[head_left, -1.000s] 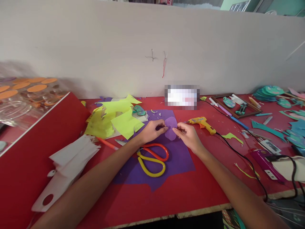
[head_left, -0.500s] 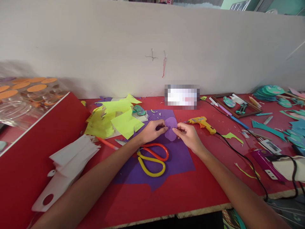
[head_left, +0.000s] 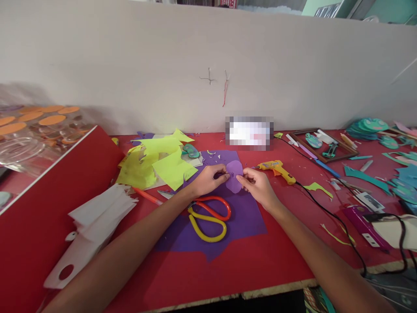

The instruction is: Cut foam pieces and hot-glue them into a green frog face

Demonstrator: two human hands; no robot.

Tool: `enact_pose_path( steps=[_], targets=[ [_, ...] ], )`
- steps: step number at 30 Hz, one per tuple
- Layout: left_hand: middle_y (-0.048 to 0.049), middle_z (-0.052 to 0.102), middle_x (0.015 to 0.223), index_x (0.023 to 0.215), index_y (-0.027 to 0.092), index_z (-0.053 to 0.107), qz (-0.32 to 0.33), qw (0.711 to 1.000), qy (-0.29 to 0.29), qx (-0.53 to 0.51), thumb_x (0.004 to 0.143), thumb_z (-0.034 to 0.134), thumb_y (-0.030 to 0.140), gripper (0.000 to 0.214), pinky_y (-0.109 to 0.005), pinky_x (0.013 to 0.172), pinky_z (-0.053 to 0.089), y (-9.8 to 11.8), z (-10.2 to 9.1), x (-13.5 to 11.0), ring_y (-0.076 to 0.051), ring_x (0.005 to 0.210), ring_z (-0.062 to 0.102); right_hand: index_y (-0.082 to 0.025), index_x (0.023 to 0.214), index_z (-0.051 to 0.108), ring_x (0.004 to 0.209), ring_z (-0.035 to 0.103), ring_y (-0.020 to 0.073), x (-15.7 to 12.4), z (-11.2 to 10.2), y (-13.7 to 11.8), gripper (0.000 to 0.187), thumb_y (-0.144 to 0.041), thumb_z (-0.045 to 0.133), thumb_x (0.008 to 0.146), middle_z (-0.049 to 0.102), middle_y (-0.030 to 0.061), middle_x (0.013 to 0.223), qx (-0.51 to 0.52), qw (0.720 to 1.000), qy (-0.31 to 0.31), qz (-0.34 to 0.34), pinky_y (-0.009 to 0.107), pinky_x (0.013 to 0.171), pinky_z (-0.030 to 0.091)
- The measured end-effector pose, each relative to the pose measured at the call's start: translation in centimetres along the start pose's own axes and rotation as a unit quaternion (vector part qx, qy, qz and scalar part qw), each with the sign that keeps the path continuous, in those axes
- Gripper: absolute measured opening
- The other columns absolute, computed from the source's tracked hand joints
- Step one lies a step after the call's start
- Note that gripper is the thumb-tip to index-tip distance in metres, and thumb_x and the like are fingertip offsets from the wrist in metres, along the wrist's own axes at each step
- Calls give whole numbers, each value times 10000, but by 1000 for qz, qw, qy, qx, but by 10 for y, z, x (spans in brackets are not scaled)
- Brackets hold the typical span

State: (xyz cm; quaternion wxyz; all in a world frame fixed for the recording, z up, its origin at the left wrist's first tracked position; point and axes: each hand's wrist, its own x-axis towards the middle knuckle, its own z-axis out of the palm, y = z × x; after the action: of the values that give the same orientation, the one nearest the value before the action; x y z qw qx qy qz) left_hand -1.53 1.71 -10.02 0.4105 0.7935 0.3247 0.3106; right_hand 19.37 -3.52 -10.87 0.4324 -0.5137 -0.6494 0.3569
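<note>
Between both hands is a light purple cut-out with rounded lobes [head_left: 234, 167], held above a darker purple sheet [head_left: 241, 217]. My left hand [head_left: 211, 179] pinches its left side near the middle, thumb and fingers together. From the right, my right hand [head_left: 256, 182] grips the cut-out's edge between thumb and fingertips. Just below my left hand lie scissors with one red and one yellow handle [head_left: 210, 219], resting on the purple sheet. My left forearm partly covers their blades. A yellow glue gun [head_left: 276, 169] lies to the right of my right hand.
Yellow-green sheets [head_left: 174, 167] lie at the left, beside white strips [head_left: 100, 217] and a slanted red board [head_left: 58, 191]. At the right are a brown tray [head_left: 345, 154], teal cut-outs [head_left: 368, 178] and a magenta power strip [head_left: 366, 226]. The glue gun's black cord [head_left: 329, 213] crosses the red table.
Almost nothing differs. Both hands keep their hold on the purple cut-out, and the whole view has shifted very slightly.
</note>
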Motion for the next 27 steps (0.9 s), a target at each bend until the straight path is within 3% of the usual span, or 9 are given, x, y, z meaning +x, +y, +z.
enact_pose_path(
  steps=[4,7,10,14,20,27],
  targets=[
    [0,586,727,813,158,607,16,1000,18,4,994,463,444,367,-265,690,396,4,-3,0,-130,689,518,-222,801,531,393,407,105,-2,0,-6,327,-514,613,922,490,-69,453,19,1000,6,24,246,434,325],
    [-19,615,783,899,160,609,17,999,47,-20,1012,415,494,403,-271,704,426,2,-3,1,-143,723,548,-212,876,578,461,552,141,-2,0,-9,316,-523,632,899,667,7,631,82,996,1,34,256,426,397],
    [-21,619,798,1045,165,601,10,997,55,-58,1021,378,522,422,-278,706,450,-2,-1,1,-146,710,550,-210,979,637,700,682,202,-1,0,-11,262,-458,638,895,732,63,863,113,994,8,5,295,556,511],
    [-20,608,791,1132,171,605,5,996,59,-63,1026,364,523,440,-288,713,455,-5,1,1,-152,713,548,-235,998,689,848,664,205,-3,-3,-13,207,-377,546,949,710,49,969,71,996,36,-31,318,712,523],
    [-78,663,1044,1192,170,604,31,995,87,-20,1028,398,472,400,-310,862,466,-6,-2,3,-187,946,605,-230,967,661,843,651,208,-2,-2,-13,199,-416,648,898,694,48,931,61,997,48,-25,321,730,520],
    [-111,604,1215,1239,182,564,13,991,135,-20,1019,412,465,389,-282,790,468,-10,1,6,-173,937,573,-231,946,635,843,653,206,1,-2,-8,223,-436,683,874,685,58,971,70,992,102,-37,322,720,543]
  ],
)
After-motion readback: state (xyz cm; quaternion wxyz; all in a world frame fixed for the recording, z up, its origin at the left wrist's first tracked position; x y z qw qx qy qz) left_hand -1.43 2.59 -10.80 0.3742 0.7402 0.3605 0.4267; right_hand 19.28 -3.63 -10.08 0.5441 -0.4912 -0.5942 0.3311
